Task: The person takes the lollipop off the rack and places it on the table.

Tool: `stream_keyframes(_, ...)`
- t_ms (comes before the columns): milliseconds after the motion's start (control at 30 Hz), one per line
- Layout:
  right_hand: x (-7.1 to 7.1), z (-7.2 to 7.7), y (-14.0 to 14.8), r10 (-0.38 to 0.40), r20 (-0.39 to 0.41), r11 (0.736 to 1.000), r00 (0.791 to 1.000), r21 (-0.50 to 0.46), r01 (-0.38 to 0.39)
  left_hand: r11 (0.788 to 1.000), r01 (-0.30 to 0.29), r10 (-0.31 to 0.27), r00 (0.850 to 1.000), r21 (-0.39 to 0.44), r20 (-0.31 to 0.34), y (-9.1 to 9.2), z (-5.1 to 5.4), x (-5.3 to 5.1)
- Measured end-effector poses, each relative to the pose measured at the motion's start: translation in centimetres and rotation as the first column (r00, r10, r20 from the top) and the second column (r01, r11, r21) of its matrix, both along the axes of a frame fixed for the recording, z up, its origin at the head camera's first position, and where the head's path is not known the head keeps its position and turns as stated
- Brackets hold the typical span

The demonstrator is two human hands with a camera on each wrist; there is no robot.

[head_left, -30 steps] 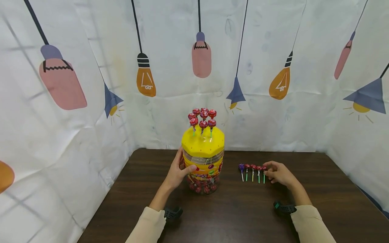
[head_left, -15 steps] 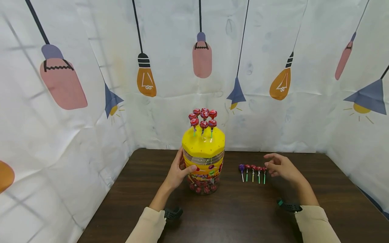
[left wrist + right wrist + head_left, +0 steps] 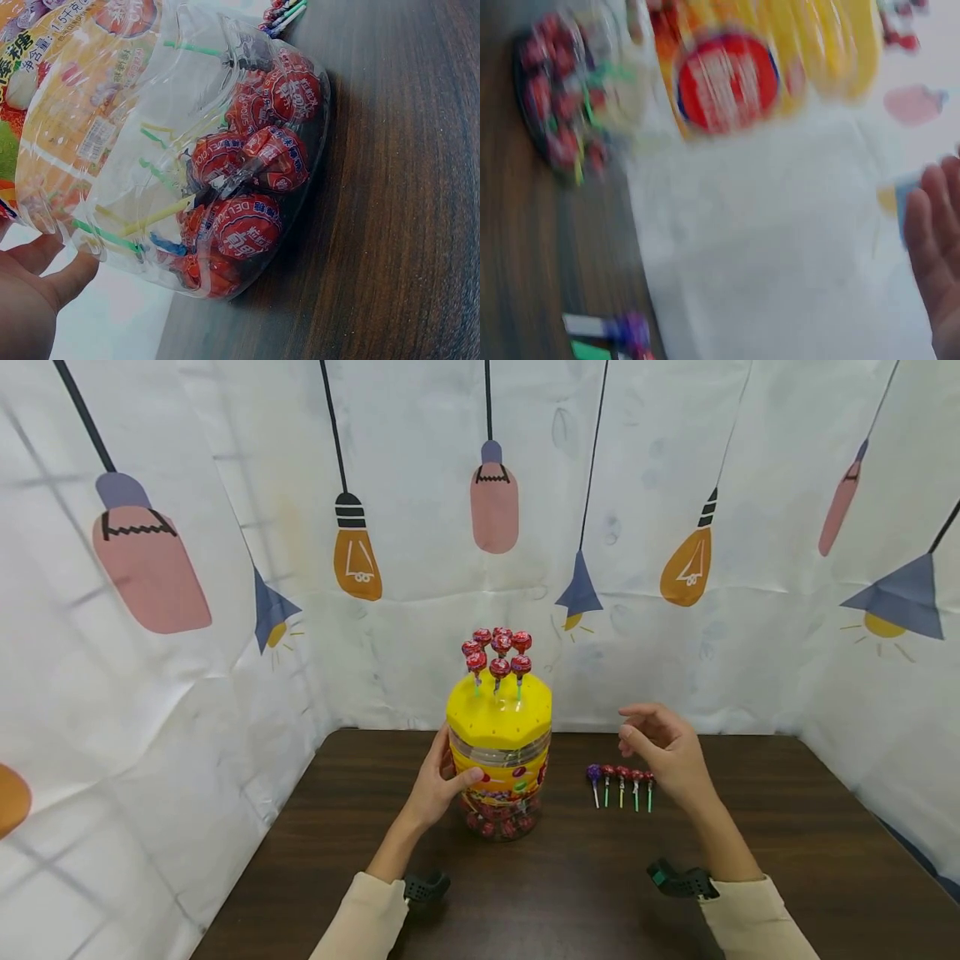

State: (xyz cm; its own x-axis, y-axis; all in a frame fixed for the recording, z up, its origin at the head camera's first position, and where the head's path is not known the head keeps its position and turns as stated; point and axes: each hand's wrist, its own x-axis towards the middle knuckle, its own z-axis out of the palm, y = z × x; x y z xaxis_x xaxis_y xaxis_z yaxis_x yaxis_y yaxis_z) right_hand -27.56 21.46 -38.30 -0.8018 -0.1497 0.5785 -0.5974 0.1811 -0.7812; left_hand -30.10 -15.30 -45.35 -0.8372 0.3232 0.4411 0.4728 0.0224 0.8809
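My left hand (image 3: 429,787) grips the side of a clear plastic candy jar (image 3: 504,777), thumb across its front. The jar has a yellow lid (image 3: 491,727) with several red-wrapped lollipops (image 3: 499,668) standing upright in it. Through the clear wall in the left wrist view, more wrapped lollipops (image 3: 247,225) lie at the bottom. My right hand (image 3: 667,756) is raised just right of the jar with loosely bent fingers, and no item shows in it. Below and left of it, a row of lollipops (image 3: 622,774) lies on the table, a purple one (image 3: 594,772) at the left end.
A dark wood-grain table (image 3: 570,893) carries everything. Behind it hangs a white cloth (image 3: 435,668) printed with lamps and bulbs. Each wrist wears a dark strap (image 3: 682,881). The right wrist view is blurred.
My right hand has lifted off the right end of the lollipop row and moved up and left, toward the jar. The row looks unchanged. My left hand has stayed on the jar.
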Motion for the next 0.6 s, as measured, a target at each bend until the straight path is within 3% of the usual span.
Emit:
stream_keyframes(200,1.6,0.3,-4.7,0.065,-0.127,0.989,0.990,-0.121,-0.080,1.000,0.024,-0.023,1.000,0.014,-0.018,-0.1,-0.1,0.0)
stream_keyframes(467,3.9,1.5,-9.1,0.105,-0.151,0.975,0.983,-0.179,-0.132,1.000,0.015,-0.015,1.000,0.013,0.005,0.1,0.1,0.1)
stream_keyframes(600,3.5,2.5,-10.5,0.093,-0.168,0.970,0.981,-0.206,-0.127,1.000,0.005,-0.005,1.000,0.009,0.011,0.0,0.1,0.2)
